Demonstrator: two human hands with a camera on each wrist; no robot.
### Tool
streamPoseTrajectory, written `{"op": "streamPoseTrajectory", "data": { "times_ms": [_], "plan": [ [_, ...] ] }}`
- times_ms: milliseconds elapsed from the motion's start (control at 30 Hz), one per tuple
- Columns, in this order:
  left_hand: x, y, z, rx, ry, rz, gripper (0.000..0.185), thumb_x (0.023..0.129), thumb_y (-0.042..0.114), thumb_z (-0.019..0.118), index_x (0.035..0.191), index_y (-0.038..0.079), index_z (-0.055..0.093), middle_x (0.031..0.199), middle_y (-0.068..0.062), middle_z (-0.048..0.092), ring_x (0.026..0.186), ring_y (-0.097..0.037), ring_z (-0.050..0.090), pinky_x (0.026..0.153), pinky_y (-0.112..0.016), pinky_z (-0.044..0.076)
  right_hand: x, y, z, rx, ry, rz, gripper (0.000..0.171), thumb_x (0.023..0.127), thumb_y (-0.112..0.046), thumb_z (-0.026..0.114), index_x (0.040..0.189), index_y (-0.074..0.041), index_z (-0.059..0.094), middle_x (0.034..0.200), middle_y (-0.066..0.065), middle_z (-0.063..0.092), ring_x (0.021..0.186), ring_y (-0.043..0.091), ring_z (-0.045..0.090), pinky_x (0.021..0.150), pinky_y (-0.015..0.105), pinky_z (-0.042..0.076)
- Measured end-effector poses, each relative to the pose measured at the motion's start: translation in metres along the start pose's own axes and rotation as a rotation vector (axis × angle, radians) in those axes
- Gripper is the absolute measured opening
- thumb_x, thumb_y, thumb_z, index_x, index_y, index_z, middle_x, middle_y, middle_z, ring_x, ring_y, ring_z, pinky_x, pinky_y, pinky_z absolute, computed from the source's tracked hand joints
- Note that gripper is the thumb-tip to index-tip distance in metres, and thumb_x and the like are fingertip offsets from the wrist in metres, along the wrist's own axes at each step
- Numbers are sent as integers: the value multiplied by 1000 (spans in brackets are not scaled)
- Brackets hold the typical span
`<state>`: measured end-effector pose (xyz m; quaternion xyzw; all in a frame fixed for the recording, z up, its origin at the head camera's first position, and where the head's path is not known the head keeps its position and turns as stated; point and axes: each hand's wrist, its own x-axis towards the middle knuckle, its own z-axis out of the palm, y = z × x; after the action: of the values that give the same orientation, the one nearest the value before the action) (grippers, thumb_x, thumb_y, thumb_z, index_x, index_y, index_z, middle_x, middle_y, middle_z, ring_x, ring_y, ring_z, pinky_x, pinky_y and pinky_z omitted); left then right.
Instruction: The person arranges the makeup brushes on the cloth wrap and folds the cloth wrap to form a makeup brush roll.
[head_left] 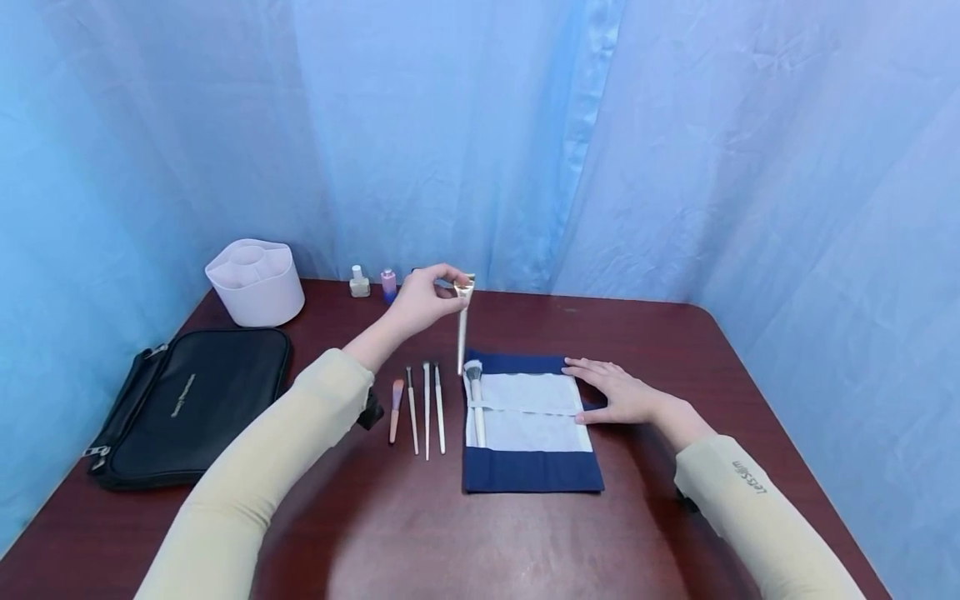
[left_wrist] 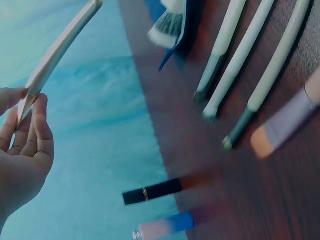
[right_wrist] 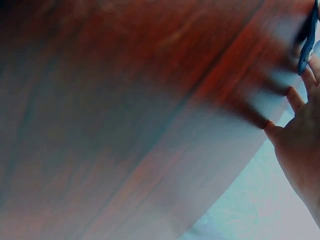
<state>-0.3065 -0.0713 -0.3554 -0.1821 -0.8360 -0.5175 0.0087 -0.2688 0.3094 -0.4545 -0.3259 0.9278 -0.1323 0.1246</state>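
Note:
Above the table, my left hand (head_left: 422, 298) pinches a pale-handled makeup brush (head_left: 462, 337) near its gold ferrule, with the handle pointing down. In the left wrist view the thumb and fingertips close on that ferrule. Below and to the right lies an unrolled navy and white brush roll (head_left: 532, 471). One fluffy makeup brush (head_left: 477, 408) is tucked upright under the strap at its left side. My right hand (head_left: 618, 393), fingers spread, rests on the roll's right edge. Left of the roll, several loose makeup brushes (head_left: 427, 412) lie in a row.
A black zip case (head_left: 225, 392) lies at the left. Behind it stands a white divided holder (head_left: 262, 287). Two small bottles, one of clear glass (head_left: 359, 283) and one pink and blue (head_left: 388, 285), stand by the back edge, near a black tube (left_wrist: 152, 192). Blue curtains (head_left: 450, 125) surround the table.

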Motion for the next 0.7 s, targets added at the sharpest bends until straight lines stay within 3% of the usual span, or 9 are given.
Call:
{"op": "streamPoseTrajectory", "data": {
  "times_ms": [167,400,700],
  "plan": [
    [8,-4,27,-3,23,34,21,84,16,71,105,13,65,107,-3,68,83,-17,65,69,-31,52,-1,1,0,-10,5,-3,89,80,-67,58,150,-20,27,157,1,20,143,29,18,111,60,13],
    [8,-15,64,10,16,-1,21,85,18,71,105,16,65,104,0,67,78,-13,64,64,-28,51,-2,0,2,-5,5,-10,90,80,-66,58,150,-19,27,157,2,21,143,30,19,110,60,13],
    [10,-32,88,-26,-11,-32,21,85,16,71,104,13,64,106,-1,65,78,-14,63,65,-26,53,0,-2,4,-6,12,-7,90,80,-67,57,149,-19,28,156,2,21,143,29,18,110,61,12]
  ]
}}
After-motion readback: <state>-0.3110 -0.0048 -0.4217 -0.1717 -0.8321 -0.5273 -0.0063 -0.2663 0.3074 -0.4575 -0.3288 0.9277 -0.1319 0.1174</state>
